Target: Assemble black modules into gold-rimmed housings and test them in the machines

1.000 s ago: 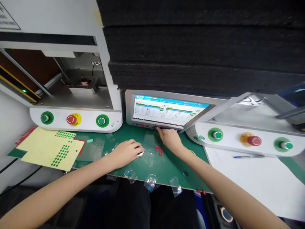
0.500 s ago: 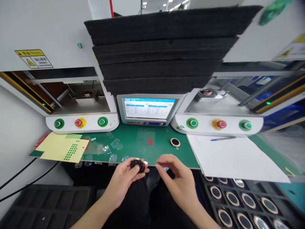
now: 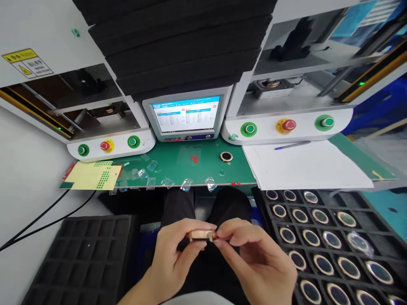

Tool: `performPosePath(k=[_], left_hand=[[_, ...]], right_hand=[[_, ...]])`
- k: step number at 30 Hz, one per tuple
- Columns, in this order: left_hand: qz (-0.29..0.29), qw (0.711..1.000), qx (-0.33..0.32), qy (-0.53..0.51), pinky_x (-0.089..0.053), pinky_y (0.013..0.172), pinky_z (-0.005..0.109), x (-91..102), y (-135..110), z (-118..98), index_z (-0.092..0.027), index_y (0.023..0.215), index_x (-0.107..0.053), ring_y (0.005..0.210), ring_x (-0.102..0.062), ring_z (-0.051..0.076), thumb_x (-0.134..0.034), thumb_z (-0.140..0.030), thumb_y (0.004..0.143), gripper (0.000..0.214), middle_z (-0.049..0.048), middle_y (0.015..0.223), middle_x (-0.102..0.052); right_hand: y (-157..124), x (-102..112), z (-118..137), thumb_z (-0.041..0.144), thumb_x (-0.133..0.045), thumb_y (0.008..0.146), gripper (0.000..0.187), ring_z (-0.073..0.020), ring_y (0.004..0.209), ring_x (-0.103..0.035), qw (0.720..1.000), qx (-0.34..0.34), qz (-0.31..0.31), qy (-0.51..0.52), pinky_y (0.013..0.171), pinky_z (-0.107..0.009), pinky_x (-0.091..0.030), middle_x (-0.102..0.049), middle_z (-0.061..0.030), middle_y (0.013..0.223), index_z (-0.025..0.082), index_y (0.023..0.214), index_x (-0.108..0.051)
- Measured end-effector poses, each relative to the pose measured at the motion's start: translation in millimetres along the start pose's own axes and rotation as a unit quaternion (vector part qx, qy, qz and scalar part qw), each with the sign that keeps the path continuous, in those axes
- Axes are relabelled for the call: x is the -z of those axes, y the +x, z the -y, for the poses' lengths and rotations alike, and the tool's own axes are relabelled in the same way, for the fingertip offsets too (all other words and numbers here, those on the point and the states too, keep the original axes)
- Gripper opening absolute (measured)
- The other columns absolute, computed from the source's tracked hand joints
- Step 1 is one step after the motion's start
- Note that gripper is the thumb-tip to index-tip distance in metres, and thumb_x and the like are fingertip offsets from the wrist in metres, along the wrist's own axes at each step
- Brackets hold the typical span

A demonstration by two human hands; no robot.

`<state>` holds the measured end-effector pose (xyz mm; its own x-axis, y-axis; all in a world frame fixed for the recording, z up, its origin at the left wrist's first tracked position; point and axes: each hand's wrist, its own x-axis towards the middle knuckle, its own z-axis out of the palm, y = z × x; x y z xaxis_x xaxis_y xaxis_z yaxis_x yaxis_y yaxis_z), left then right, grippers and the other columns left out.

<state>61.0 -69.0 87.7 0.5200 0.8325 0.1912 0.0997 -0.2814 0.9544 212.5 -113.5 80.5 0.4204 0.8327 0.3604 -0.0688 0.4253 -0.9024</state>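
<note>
**A:** What are the hands doing nearest the camera?

**B:** The left hand [image 3: 179, 250] is gripping a gold-rimmed case [image 3: 200, 234] between thumb and fingers, above the wearer's lap. The right hand [image 3: 256, 254] is bringing thumb and forefinger together at the case's right end; whether they are pinching its rim or something small there, I can't tell.

**A:** Which way is it pointing?

**B:** It is showing its edge to the camera, its long axis running left to right, almost level. A smooth, metallic band is catching the light, with a dark strip lying below it.

**A:** And around the lap?

**B:** On the right, a black foam tray [image 3: 340, 198] is holding rows of round cases [image 3: 320, 216], with glossy dark discs inside gold rings; one is wearing crinkled clear film [image 3: 359, 243]. On the left, a matte foam tray with square pockets [image 3: 98, 250] is sitting lower.

**A:** Farther off?

**B:** Clear tape scraps [image 3: 186, 184] are clinging along the green mat's [image 3: 165, 163] front edge. A single round case [image 3: 226, 156] is lying flat beyond them, near white paper [image 3: 302, 169] bearing a blue pen [image 3: 291, 145]. Behind, a lit monitor [image 3: 185, 114] is standing between two white machines, and rough black foam slabs [image 3: 187, 46] are rising above it.
</note>
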Motion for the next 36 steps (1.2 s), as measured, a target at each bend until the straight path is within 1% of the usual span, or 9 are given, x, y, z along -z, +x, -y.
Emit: performPosePath(k=[5,10,16,20,24,26,29,33,36], left_hand=[[0.050,0.997,-0.043,0.050,-0.053,0.069,0.016,5.3,5,-7,-0.025,0.115,-0.066,0.073,-0.070,0.010,-0.057,-0.026,0.099,0.019,0.0003,0.097,-0.077],[0.092,0.989,-0.067,0.094,-0.051,0.079,0.017,10.4,6,-11,-0.025,0.117,-0.064,0.087,-0.072,0.011,-0.053,-0.027,0.101,0.019,0.0000,0.102,-0.076],[0.137,0.988,-0.032,0.067,-0.049,0.069,0.019,14.9,4,-9,-0.025,0.113,-0.065,0.073,-0.069,0.010,-0.049,-0.033,0.103,0.021,-0.0001,0.096,-0.075],[0.141,0.989,-0.019,0.049,-0.049,0.065,0.019,13.3,4,-7,-0.023,0.112,-0.067,0.065,-0.066,0.010,-0.049,-0.036,0.102,0.024,0.0018,0.092,-0.075],[0.132,0.990,-0.027,0.030,-0.051,0.065,0.019,11.1,3,-4,-0.025,0.116,-0.066,0.064,-0.066,0.010,-0.051,-0.033,0.102,0.022,0.0029,0.099,-0.075],[0.125,0.992,-0.029,0.020,-0.052,0.064,0.018,10.3,3,-4,-0.025,0.116,-0.066,0.064,-0.067,0.010,-0.051,-0.030,0.102,0.021,0.0030,0.100,-0.076],[0.113,0.993,-0.026,0.010,-0.052,0.063,0.018,10.1,4,-4,-0.025,0.116,-0.066,0.063,-0.067,0.010,-0.051,-0.029,0.102,0.022,0.0024,0.097,-0.076],[0.109,0.994,-0.014,0.027,-0.051,0.060,0.017,12.6,6,-4,-0.023,0.114,-0.068,0.062,-0.067,0.010,-0.053,-0.029,0.100,0.021,0.0018,0.089,-0.075],[0.124,0.992,-0.012,0.036,-0.052,0.063,0.018,16.5,6,-3,-0.023,0.111,-0.069,0.060,-0.067,0.010,-0.053,-0.029,0.101,0.021,0.0022,0.090,-0.075]], right_hand=[[-5,6,4,-0.006,-0.065,0.076,0.027,-0.0128,0.072,-0.069,0.999,0.036,0.012,-0.023,0.066,-0.020,-0.059,-0.070,-0.0007,0.077,0.021,0.079,-0.061],[-9,13,5,-0.005,-0.067,0.077,0.026,-0.0136,0.070,-0.068,0.998,0.031,0.038,-0.025,0.064,-0.022,-0.059,-0.070,-0.0007,0.077,0.021,0.080,-0.062],[-5,22,7,-0.002,-0.068,0.078,0.025,-0.0130,0.064,-0.065,0.994,-0.019,0.101,-0.023,0.058,-0.022,-0.056,-0.067,-0.0002,0.073,0.021,0.076,-0.060],[-1,26,8,-0.001,-0.065,0.081,0.026,-0.0125,0.063,-0.064,0.990,-0.018,0.135,-0.032,0.056,-0.022,-0.053,-0.065,-0.0002,0.073,0.020,0.072,-0.054],[-5,24,5,-0.004,-0.063,0.080,0.028,-0.0137,0.065,-0.063,0.992,0.002,0.124,-0.028,0.057,-0.024,-0.054,-0.065,-0.0013,0.075,0.021,0.072,-0.054],[-8,22,3,-0.005,-0.064,0.079,0.028,-0.0144,0.068,-0.064,0.995,0.009,0.093,-0.021,0.059,-0.026,-0.055,-0.066,-0.0016,0.077,0.022,0.080,-0.057],[-12,17,0,-0.008,-0.065,0.077,0.038,-0.0156,0.075,-0.067,0.997,0.040,0.060,-0.027,0.065,-0.026,-0.058,-0.069,-0.0027,0.083,0.023,0.099,-0.062],[-9,16,0,-0.009,-0.061,0.079,0.039,-0.0168,0.074,-0.068,0.989,0.089,0.100,-0.057,0.064,-0.029,-0.059,-0.070,-0.0039,0.081,0.022,0.102,-0.064],[-4,20,0,-0.006,-0.063,0.081,0.035,-0.0163,0.070,-0.066,0.988,0.070,0.128,-0.053,0.061,-0.029,-0.057,-0.068,-0.0034,0.079,0.022,0.102,-0.063]])
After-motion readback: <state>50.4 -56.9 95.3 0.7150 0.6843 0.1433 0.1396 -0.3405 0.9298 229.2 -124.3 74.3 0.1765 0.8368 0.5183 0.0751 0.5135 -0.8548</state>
